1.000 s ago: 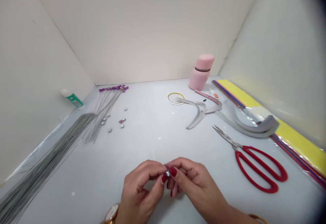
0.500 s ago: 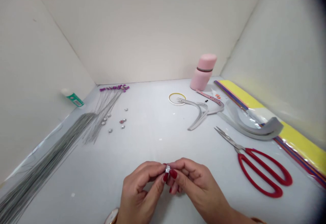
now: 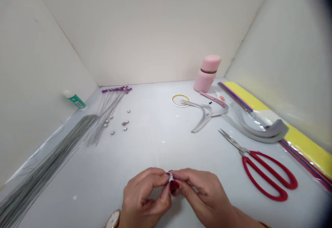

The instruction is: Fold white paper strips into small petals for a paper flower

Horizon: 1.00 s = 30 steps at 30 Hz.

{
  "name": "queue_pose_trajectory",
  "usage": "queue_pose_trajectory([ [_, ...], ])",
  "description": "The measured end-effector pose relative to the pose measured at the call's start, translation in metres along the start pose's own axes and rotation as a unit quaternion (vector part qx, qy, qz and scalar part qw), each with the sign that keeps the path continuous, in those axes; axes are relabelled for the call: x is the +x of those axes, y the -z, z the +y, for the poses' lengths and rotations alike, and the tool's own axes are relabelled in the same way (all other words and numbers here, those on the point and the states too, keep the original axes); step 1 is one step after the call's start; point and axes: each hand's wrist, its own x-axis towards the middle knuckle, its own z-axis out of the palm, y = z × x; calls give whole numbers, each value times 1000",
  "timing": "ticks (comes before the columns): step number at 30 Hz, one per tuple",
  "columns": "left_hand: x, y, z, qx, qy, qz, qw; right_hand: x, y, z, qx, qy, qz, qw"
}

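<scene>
A small silvery foil-like piece (image 3: 171, 177) is pinched between the fingertips of both my hands, low in the middle of the view. My left hand (image 3: 146, 195) grips it from the left with thumb and forefinger. From the right, my right hand (image 3: 202, 191) closes thumb and forefinger on it, and the thumbs nearly meet. Most of the piece is hidden by the fingers. Several similar small silvery pieces (image 3: 112, 132) lie on the table to the left, one reddish piece (image 3: 123, 124) among them.
Thin grey wires (image 3: 55, 158) lie at left, some wires with purple tips (image 3: 116, 89). A green-and-white tube (image 3: 76, 100) is behind them. Red-handled scissors (image 3: 267, 176), pale curved strips (image 3: 202, 117), a tape ring (image 3: 181, 95), a pink bottle (image 3: 207, 74) and coloured sheets (image 3: 298, 138) are to the right.
Both hands have dropped slightly toward me, still pinching the silvery piece. The fingertips have drawn closer round it, covering more of it. More of the watch on the left wrist shows.
</scene>
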Motion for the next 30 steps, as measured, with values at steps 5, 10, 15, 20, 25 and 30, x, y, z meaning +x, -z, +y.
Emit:
queue_pose_trajectory([
  [5, 1, -4, -1, 8, -6, 22, 1000, -2, -7, 2, -84, 70, 49, 993],
  [10, 0, -6, -3, -113, 101, -2, 988, -1, -7, -1, 34, -28, 41, 998],
  [15, -1, -2, -1, -242, 217, -53, 944, 1, -5, 2, 199, -123, 32, 972],
  [20, 0, -2, -1, -226, 213, -46, 949, 3, -6, 5, 231, -158, 56, 958],
  [25, -3, -3, -2, -200, 200, -45, 958, 2, -7, 4, 180, -150, 65, 970],
  [30, -1, -6, -4, -279, 338, -39, 898, 2, -5, 4, 147, -123, 52, 980],
])
